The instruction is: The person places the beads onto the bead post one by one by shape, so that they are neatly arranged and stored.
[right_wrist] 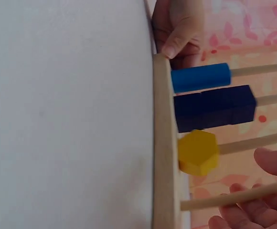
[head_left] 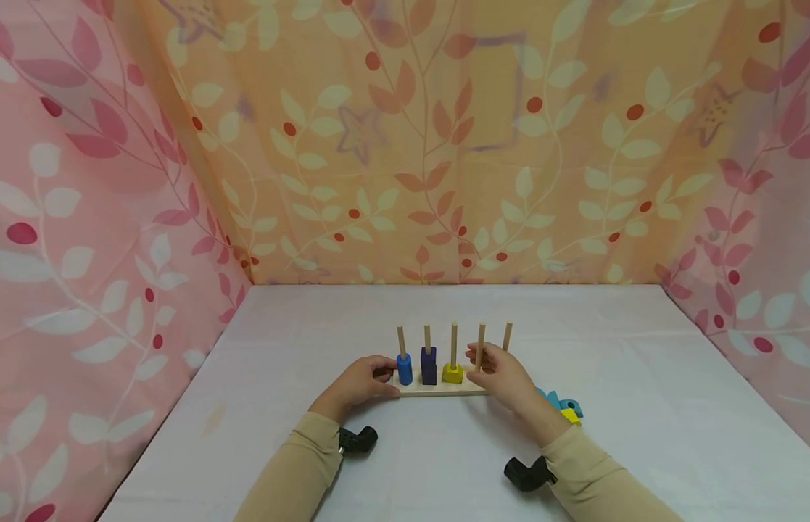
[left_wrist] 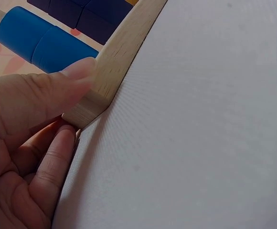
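Note:
A wooden peg board (head_left: 437, 391) with upright pegs stands on the white table. Its leftmost peg carries blue cylinders (head_left: 405, 370), the second a stack of dark purple square blocks (head_left: 428, 367), and the third a yellow hexagonal block (right_wrist: 198, 151) low at the base. My left hand (head_left: 362, 380) grips the board's left end, thumb on the front edge in the left wrist view. Around the fourth peg (right_wrist: 234, 197), my right hand (head_left: 505, 378) has its thumb and fingers spread apart with no block between them. The fourth and fifth pegs are bare.
Loose light-blue pieces (head_left: 573, 407) and a yellow piece (head_left: 571, 417) lie just right of my right forearm, partly hidden by it. A flowered cloth (head_left: 444, 217) hangs behind the white table (head_left: 248, 449) and along both sides.

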A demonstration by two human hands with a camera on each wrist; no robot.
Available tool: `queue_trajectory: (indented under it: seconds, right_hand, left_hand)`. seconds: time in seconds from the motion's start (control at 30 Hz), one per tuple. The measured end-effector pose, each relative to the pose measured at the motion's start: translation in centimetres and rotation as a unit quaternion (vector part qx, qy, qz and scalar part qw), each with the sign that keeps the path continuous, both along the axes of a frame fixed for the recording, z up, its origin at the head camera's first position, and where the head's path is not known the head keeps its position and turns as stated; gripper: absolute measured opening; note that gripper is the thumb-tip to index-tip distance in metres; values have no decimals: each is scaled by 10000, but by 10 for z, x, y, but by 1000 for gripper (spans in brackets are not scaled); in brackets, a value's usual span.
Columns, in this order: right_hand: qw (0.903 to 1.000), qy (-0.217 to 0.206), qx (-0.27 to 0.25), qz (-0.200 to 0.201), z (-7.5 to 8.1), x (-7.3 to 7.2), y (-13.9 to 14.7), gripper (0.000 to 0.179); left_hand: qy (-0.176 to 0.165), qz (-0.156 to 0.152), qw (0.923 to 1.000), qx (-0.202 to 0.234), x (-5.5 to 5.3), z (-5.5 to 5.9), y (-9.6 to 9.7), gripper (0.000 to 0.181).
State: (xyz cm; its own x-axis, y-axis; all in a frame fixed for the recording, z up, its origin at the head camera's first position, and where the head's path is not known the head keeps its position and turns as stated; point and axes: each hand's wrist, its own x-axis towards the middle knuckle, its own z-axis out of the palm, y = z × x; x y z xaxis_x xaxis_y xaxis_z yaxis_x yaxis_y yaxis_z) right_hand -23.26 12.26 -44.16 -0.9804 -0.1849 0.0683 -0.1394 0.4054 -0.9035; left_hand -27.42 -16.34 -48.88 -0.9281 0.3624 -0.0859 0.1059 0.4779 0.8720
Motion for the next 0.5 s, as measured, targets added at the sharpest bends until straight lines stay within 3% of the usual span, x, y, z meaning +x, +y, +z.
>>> queue_trajectory:
  seconds: [0.2,0.5]
  right_hand:
    - [9991,-30,122,401,20,16,27,49]
    - [9956,-147,923,87,36,32,82,30]
  left_hand:
    - [-25,2,10000,-21,1,1,1,51]
    - [-75,32,10000,-18,1,3,1,52]
